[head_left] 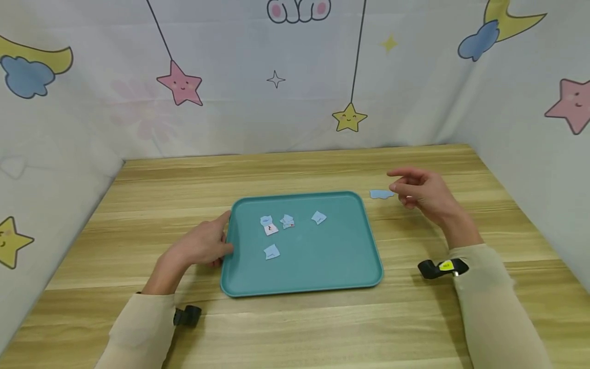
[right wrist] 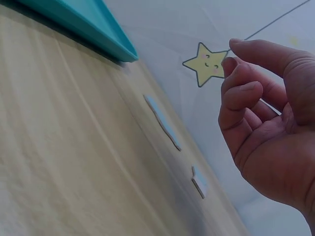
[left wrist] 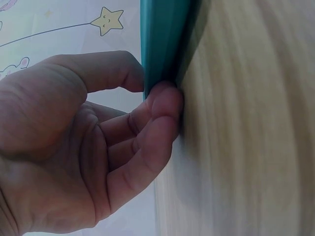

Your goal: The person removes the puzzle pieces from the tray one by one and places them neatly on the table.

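Observation:
My left hand point(head_left: 203, 246) is at the left side of a teal tray point(head_left: 322, 266), its thumb on the rim and its curled fingers against the outer wall low down. Several small pale-blue flat pieces with uneven edges lie in the tray; one piece point(head_left: 272, 251) is nearest its front. Above the table, right of the tray, my right hand point(head_left: 426, 195) hovers with loosely bent fingers and nothing in them. Close by its fingertips lies a longer blue piece point(head_left: 380, 194). The right wrist view also shows a smaller piece point(right wrist: 199, 183) on the table, hidden in the head view.
The tray stands on a wood-grain table point(head_left: 295, 333). White cloth with printed stars and moons hangs behind and at both sides; a yellow star point(head_left: 350, 118) is on it. Each sleeved wrist bears a small black camera point(head_left: 187, 315).

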A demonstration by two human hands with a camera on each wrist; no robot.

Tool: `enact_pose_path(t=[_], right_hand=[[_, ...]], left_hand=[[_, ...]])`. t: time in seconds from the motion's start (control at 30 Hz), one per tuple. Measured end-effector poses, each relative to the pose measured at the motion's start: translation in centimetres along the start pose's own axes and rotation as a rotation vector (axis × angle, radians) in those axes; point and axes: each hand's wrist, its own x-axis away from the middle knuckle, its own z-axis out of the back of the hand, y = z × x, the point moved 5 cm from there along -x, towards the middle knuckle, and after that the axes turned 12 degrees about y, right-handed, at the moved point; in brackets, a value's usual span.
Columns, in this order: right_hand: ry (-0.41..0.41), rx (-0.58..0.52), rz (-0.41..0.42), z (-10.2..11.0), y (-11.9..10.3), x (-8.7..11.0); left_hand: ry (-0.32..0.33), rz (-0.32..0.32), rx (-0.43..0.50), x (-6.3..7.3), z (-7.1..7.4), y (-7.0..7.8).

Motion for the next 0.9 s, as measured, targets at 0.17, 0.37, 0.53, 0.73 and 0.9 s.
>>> enact_pose_path(t=[0.17, 0.37, 0.53, 0.73, 0.9], right_hand=[[-0.018, 0.066, -0.011, -0.9, 0.6, -0.1], [-0.029, 0.123, -0.008, -1.5, 0.9, -0.2], [-0.034, 0.166, -0.001, -1.8, 1.0, 0.0], [-0.032, 0.197, 0.001, -2.2, 1.0, 0.1], [-0.045, 0.211, 0.003, -2.7, 0.9, 0.1]], left_hand=[[0.001, 0.004, -0.001, 0.1, 0.0, 0.0], [0.003, 0.004, 0.005, 0.1, 0.0, 0.0], [-0.002, 0.003, 0.007, 0.0, 0.0, -0.1], [0.001, 0.006, 0.007, 0.0, -0.1, -0.1], [0.001, 0.003, 0.009, 0.0, 0.0, 0.0]])
